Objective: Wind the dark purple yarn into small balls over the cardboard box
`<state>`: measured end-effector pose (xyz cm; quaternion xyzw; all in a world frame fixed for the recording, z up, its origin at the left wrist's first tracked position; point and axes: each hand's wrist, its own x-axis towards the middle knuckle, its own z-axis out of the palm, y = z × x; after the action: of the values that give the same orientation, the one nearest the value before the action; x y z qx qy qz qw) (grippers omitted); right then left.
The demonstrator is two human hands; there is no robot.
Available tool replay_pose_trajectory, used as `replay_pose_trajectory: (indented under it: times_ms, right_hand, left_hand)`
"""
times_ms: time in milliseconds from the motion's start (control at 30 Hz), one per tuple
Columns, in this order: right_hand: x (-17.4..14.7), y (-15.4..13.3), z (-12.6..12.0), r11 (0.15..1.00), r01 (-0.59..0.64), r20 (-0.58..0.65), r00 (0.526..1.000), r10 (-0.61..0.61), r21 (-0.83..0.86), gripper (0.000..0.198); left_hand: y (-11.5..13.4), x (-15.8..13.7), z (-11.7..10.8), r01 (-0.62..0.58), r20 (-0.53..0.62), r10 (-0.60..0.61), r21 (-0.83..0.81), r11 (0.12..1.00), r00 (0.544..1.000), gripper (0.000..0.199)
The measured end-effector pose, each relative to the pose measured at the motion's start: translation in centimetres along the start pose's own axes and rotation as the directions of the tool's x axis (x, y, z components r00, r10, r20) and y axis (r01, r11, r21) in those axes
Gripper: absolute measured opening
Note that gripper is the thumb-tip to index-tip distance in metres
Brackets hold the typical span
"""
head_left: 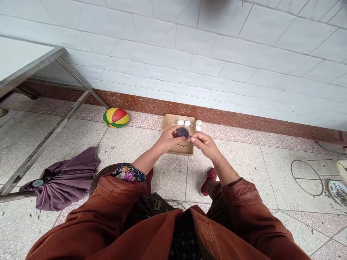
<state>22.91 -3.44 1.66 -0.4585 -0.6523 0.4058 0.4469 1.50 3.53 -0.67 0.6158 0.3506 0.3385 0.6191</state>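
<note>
A dark purple ball of yarn (182, 132) is held in my left hand (169, 140), its fingers wrapped round the side. Close beside it, my right hand (202, 143) pinches what looks like the loose strand of that yarn. Both hands are above an open cardboard box (179, 151) on the floor. Inside the box, toward its back, lie two white yarn balls (180, 122) with loose white strands. A dark strand crosses the front part of the box. More white yarn balls (198, 125) sit on the floor against the box's right side.
A colourful ball (116, 117) rests by the wall at left, near a metal-legged table (29, 59). A folded purple umbrella (67, 180) lies on the floor below it. At right stand a wire ring frame (306, 177) and a round dish (338, 193). The tiled wall (189, 65) rises behind the box.
</note>
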Motion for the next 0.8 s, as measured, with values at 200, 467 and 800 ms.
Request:
replay_pose_trajectory:
  times_ms: [200, 467, 800]
  right_hand:
    - [0.9, 1.5, -0.7, 0.998, -0.037, -0.237, 0.971, 0.024, -0.05, 0.04]
    - [0.3, 4.2, 1.4, 0.966, -0.194, -0.157, 0.973, 0.168, -0.17, 0.029]
    - [-0.9, 1.2, 0.7, 0.982, 0.107, -0.015, 0.994, -0.111, -0.153, 0.031]
  left_hand:
    - [0.1, -1.1, 1.0, 0.108, 0.301, -0.049, -0.181, 0.978, 0.952, 0.091]
    - [1.5, -0.6, 1.1, 0.082, 0.145, -0.028, -0.384, 0.92, 0.989, 0.057]
    - [-0.2, 0.6, 1.7, 0.04, -0.044, -0.042, -0.043, 0.998, 0.998, 0.055]
